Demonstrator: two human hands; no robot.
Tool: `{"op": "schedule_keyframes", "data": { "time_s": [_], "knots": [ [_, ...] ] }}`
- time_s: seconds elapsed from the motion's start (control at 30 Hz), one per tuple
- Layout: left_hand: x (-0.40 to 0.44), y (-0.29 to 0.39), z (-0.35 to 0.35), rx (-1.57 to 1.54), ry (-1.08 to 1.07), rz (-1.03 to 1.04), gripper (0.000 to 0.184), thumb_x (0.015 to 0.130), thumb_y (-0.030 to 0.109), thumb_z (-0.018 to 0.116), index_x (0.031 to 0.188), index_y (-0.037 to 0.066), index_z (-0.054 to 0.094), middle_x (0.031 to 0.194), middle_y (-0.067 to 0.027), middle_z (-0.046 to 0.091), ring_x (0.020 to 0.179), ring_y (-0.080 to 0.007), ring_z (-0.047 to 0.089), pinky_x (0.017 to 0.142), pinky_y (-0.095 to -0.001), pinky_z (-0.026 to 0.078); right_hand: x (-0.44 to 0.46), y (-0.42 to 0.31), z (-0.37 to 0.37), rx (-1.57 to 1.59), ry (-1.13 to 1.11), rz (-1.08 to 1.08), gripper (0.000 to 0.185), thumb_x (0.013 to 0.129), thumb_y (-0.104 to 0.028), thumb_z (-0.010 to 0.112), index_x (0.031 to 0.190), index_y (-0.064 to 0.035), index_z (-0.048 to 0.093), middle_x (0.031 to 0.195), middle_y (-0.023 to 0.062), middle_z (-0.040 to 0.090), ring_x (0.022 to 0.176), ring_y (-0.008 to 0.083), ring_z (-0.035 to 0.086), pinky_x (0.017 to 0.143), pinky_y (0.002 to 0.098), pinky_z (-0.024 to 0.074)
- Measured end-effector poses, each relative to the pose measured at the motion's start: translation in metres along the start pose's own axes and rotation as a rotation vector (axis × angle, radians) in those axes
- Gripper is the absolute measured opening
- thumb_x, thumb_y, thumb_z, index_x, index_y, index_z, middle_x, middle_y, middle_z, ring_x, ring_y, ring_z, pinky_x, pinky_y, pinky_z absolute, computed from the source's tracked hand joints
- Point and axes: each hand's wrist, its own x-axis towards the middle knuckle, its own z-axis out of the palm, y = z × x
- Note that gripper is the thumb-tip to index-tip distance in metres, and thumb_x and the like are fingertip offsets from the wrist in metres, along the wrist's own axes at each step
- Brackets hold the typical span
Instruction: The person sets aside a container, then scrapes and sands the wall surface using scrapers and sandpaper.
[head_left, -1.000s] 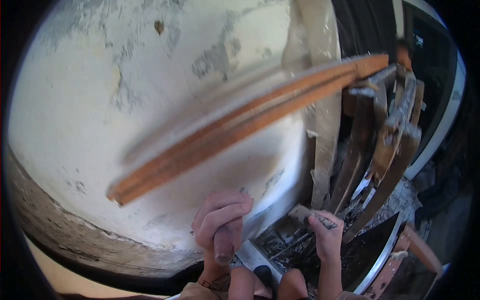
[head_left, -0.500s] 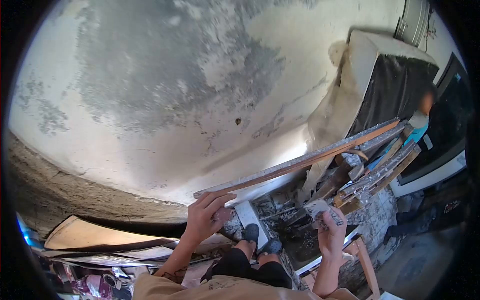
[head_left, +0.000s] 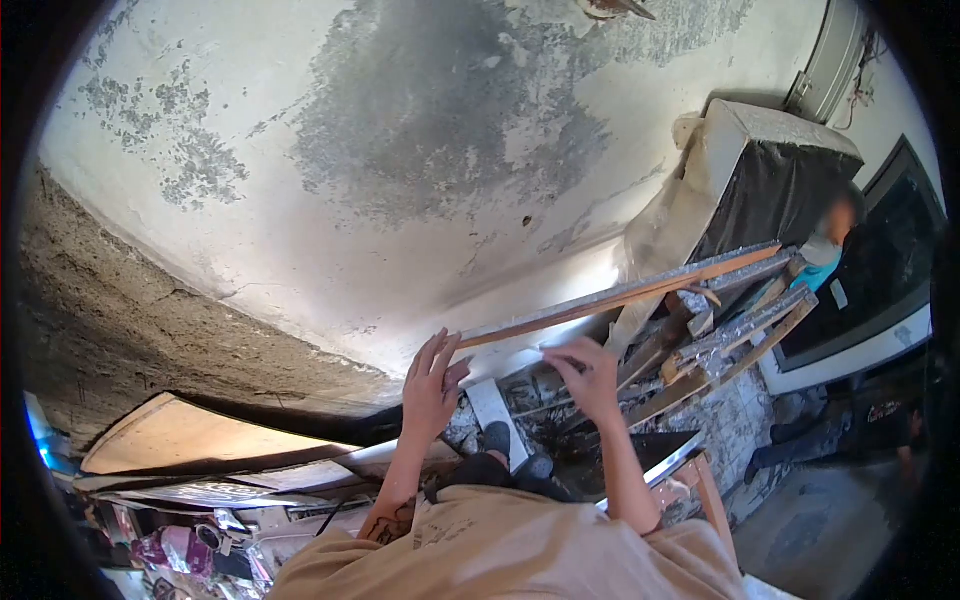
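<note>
My left hand [head_left: 428, 392] is raised with a small reddish chunk [head_left: 456, 374] between thumb and fingers. Its fingertips overlap the near end of a long wooden board [head_left: 620, 297] that leans along the wall; whether they touch it I cannot tell. My right hand [head_left: 592, 378] is held out to the left below that board, its thumb and fingers apart and slightly blurred. Nothing shows in it. Under my hands are my dark clogs [head_left: 497, 437], standing beside a pale slab [head_left: 493, 412] among rubble.
A stack of dusty planks [head_left: 735, 335] leans at the right. Behind it a person in teal [head_left: 822, 262] and another person in dark clothes [head_left: 850, 440] are present. A curved panel [head_left: 200, 440] lies at left, beneath the peeling wall [head_left: 400, 250]. A wooden frame [head_left: 716, 505] stands at right.
My right hand has moved up and left, and the grey chunk it held no longer shows. The left hand has risen slightly and shifted right. The camera view has tilted.
</note>
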Motion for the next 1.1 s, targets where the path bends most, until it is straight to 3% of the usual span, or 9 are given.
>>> {"op": "schedule_keyframes", "data": {
  "time_s": [0.1, 0.3, 0.43, 0.6, 0.67, 0.73, 0.9, 1.0, 1.1],
  "knots": [
    [0.005, -0.005, 0.0, 0.076, -0.024, 0.043, 0.07, 0.072, -0.005, 0.054, 0.137, 0.017, 0.039, 0.132, -0.0122, 0.045, 0.116, -0.0326, 0.047, 0.091, -0.0409, 0.044, 0.047, -0.04, -0.003, -0.15, 0.018, -0.121, 0.021, 0.071, 0.007, 0.063, 0.088, -0.0027, 0.069, 0.077, 0.0087, 0.066, 0.073, 0.0186, 0.062, 0.067, 0.0276, 0.0468],
    [0.003, -0.011, 0.001, 0.009, -0.081, -0.056, 0.069, 0.071, -0.002, 0.055, 0.137, 0.01, 0.037, 0.136, -0.0148, 0.041, 0.125, -0.0331, 0.039, 0.098, -0.0409, 0.04, 0.126, -0.13, -0.035, -0.206, 0.15, -0.391, 0.024, 0.069, 0.001, 0.063, 0.089, -0.01, 0.07, 0.072, 0.0072, 0.061, 0.068, 0.0235, 0.06, 0.061, 0.0316, 0.0474],
    [0.002, -0.011, 0.003, 0.028, -0.073, -0.022, 0.067, 0.073, -0.001, 0.055, 0.136, 0.008, 0.037, 0.137, -0.0149, 0.04, 0.126, -0.0335, 0.038, 0.099, -0.041, 0.039, 0.141, -0.114, 0.014, -0.457, 0.114, -0.5, 0.016, 0.068, 0.0, 0.064, 0.081, -0.0081, 0.069, 0.074, 0.0064, 0.062, 0.071, 0.024, 0.061, 0.062, 0.0332, 0.0491],
    [0.003, -0.01, 0.001, 0.044, -0.086, -0.029, 0.064, 0.073, 0.0, 0.055, 0.135, 0.005, 0.037, 0.137, -0.0156, 0.039, 0.126, -0.0347, 0.039, 0.092, -0.0406, 0.046, 0.135, -0.145, -0.024, -0.421, 0.137, -0.492, 0.023, 0.066, 0.007, 0.066, 0.085, -0.0059, 0.069, 0.074, 0.0096, 0.061, 0.067, 0.0222, 0.06, 0.058, 0.0291, 0.0464],
    [0.004, -0.01, -0.001, 0.063, -0.108, -0.016, 0.065, 0.073, 0.0, 0.055, 0.135, 0.005, 0.036, 0.139, -0.0158, 0.037, 0.126, -0.0347, 0.039, 0.09, -0.0399, 0.047, 0.13, -0.157, -0.025, -0.429, 0.22, -0.439, 0.019, 0.066, -0.001, 0.064, 0.082, -0.0083, 0.068, 0.076, 0.0054, 0.061, 0.07, 0.0247, 0.06, 0.062, 0.0342, 0.0488],
    [0.0, -0.011, -0.001, 0.08, -0.135, -0.004, 0.067, 0.073, 0.0, 0.055, 0.136, 0.005, 0.035, 0.14, -0.016, 0.035, 0.126, -0.0348, 0.038, 0.087, -0.0391, 0.049, 0.146, -0.129, 0.014, -0.563, 0.095, -0.488, 0.014, 0.068, -0.003, 0.064, 0.08, -0.0079, 0.068, 0.077, 0.0051, 0.061, 0.07, 0.0248, 0.061, 0.062, 0.0339, 0.0487],
    [-0.002, -0.016, 0.002, 0.054, -0.129, 0.031, 0.069, 0.074, 0.001, 0.055, 0.138, 0.006, 0.031, 0.142, -0.0157, 0.031, 0.128, -0.0344, 0.035, 0.086, -0.039, 0.05, 0.138, -0.141, -0.019, -0.513, 0.07, -0.427, 0.012, 0.071, -0.006, 0.062, 0.081, -0.0086, 0.068, 0.08, 0.0051, 0.062, 0.072, 0.024, 0.061, 0.062, 0.0334, 0.0489],
    [-0.003, -0.018, 0.005, 0.062, -0.098, 0.047, 0.069, 0.074, 0.002, 0.054, 0.139, 0.007, 0.03, 0.142, -0.0158, 0.031, 0.129, -0.0342, 0.034, 0.086, -0.0384, 0.051, 0.138, -0.149, -0.017, -0.442, 0.2, -0.387, 0.015, 0.071, -0.005, 0.06, 0.082, -0.0093, 0.068, 0.082, 0.005, 0.063, 0.073, 0.023, 0.062, 0.064, 0.0331, 0.0498],
    [-0.004, -0.017, 0.002, 0.043, -0.146, 0.007, 0.07, 0.073, 0.001, 0.054, 0.139, 0.007, 0.03, 0.143, -0.0146, 0.03, 0.13, -0.034, 0.033, 0.085, -0.0375, 0.051, 0.15, -0.116, 0.022, -0.579, -0.017, -0.58, 0.018, 0.067, 0.0, 0.064, 0.082, -0.0076, 0.069, 0.077, 0.0075, 0.063, 0.073, 0.0213, 0.062, 0.063, 0.0306, 0.0497]
  ]
}}
